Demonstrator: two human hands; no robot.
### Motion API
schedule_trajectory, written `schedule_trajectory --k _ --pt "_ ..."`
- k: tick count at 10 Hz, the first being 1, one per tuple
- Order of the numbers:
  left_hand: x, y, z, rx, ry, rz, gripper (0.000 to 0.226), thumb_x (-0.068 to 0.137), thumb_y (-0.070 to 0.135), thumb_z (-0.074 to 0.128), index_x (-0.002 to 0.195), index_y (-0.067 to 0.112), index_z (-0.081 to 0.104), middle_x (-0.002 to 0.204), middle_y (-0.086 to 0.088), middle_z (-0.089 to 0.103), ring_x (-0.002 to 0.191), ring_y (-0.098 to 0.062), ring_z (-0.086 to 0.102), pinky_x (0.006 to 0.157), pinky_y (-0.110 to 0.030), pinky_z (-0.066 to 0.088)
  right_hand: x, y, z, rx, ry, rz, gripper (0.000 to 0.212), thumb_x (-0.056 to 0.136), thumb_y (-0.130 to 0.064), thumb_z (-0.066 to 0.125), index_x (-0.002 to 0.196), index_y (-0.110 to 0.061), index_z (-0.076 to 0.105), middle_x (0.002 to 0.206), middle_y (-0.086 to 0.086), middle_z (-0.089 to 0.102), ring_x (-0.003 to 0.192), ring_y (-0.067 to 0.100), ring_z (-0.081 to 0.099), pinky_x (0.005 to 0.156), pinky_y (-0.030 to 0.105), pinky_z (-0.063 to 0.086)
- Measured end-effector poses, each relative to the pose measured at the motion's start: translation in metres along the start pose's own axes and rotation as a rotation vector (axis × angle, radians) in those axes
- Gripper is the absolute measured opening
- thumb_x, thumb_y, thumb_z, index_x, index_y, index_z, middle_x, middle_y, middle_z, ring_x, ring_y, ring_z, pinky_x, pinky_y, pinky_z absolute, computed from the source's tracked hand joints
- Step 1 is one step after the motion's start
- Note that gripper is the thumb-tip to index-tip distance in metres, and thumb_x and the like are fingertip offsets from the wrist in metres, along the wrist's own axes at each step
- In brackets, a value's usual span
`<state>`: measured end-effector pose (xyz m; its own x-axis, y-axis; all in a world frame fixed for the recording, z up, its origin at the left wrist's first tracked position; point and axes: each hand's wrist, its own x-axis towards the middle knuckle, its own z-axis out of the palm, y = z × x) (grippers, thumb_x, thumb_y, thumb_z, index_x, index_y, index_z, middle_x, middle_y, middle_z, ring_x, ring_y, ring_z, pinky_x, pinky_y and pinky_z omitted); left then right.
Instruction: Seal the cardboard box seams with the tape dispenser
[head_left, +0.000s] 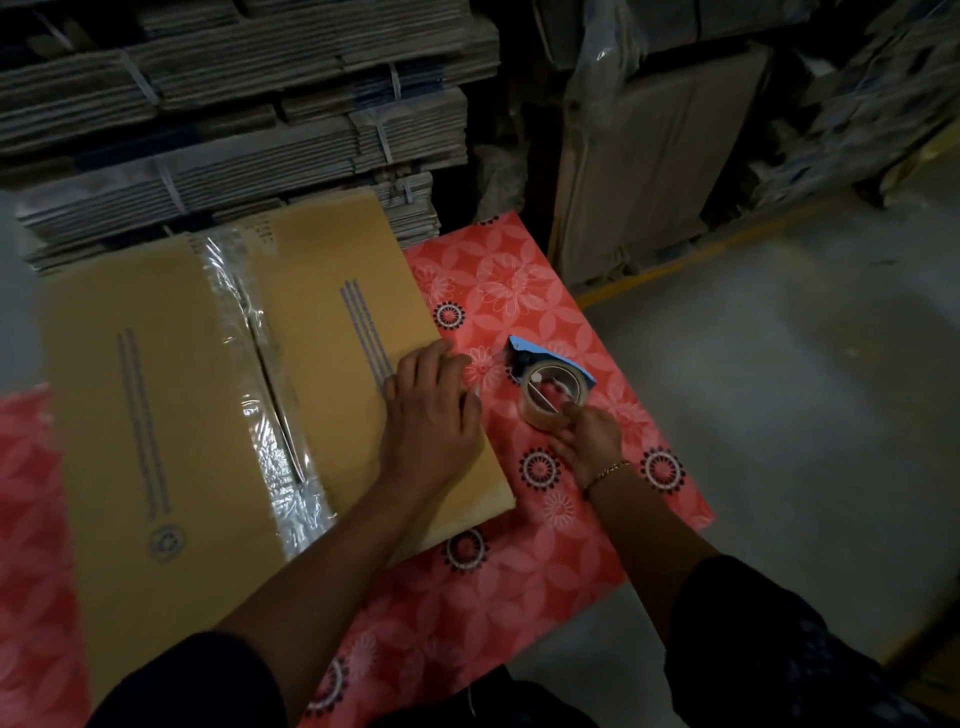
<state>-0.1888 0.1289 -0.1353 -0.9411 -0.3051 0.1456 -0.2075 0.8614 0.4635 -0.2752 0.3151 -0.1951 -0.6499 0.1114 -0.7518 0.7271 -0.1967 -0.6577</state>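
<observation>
Cardboard box (171, 395) lies under the left hand (431, 410), flaps closed, centre seam covered with clear tape (260, 374). Left hand is open, palm flat on the box's right flap near the edge. Right hand (587, 436) sits just right of it, fingers curled on the tape dispenser (550, 384) resting on the red floral tablecloth (519, 280). Looks like between seams; next needs the dispenser lifted to an untaped edge.
</observation>
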Motion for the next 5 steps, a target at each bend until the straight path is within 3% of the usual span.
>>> schedule_trajectory --k 1,2,3,4,5 --pt "0.000 0.000 0.001 0.010 0.018 0.009 0.038 0.088 0.029 0.059 0.123 0.014 0.060 0.137 -0.009 0.056 0.124 -0.030 0.046 0.098 -0.047 0.035 0.007 0.001 -0.003 -0.054 0.001 -0.048 0.025 0.094 -0.011 0.068 0.080 -0.017 0.048 0.048 -0.003 0.054 0.027 0.002 0.048 0.029 0.015 0.037" --pt "0.000 0.000 0.000 0.028 0.008 0.004 0.039 0.087 0.029 0.059 0.122 0.014 0.060 0.137 -0.009 0.056 0.124 -0.029 0.046 0.098 -0.045 0.033 0.008 -0.005 -0.011 -0.154 0.008 -0.040 0.021 0.094 -0.016 0.067 0.082 -0.015 0.050 0.058 0.005 0.046 0.027 0.006 0.040 0.033 0.016 0.032" --pt "0.000 0.002 -0.003 0.024 -0.010 -0.003 0.040 0.086 0.029 0.056 0.122 0.013 0.060 0.136 -0.009 0.057 0.123 -0.029 0.046 0.097 -0.046 0.034 0.006 -0.012 -0.021 -0.284 -0.010 -0.028 0.026 0.088 -0.024 0.070 0.095 -0.001 0.062 0.067 0.015 0.054 0.040 0.017 0.047 0.041 0.021 0.034" --pt "0.000 0.005 -0.014 -0.022 -0.010 -0.006 0.042 0.087 0.029 0.058 0.125 0.012 0.058 0.135 -0.009 0.056 0.123 -0.028 0.046 0.098 -0.047 0.037 -0.005 -0.028 -0.027 -0.599 0.071 -0.258 0.053 0.086 -0.031 0.073 0.129 -0.002 0.062 0.122 0.022 0.068 0.104 0.033 0.066 0.079 0.037 0.052" --pt "-0.002 0.007 -0.021 -0.039 -0.005 0.020 0.049 0.089 0.032 0.056 0.133 0.011 0.055 0.139 -0.010 0.055 0.126 -0.029 0.047 0.101 -0.049 0.041 -0.018 -0.047 -0.036 -0.761 -0.026 -0.467 0.071 0.084 -0.046 0.068 0.142 -0.006 0.055 0.142 0.016 0.060 0.131 0.034 0.057 0.108 0.040 0.046"
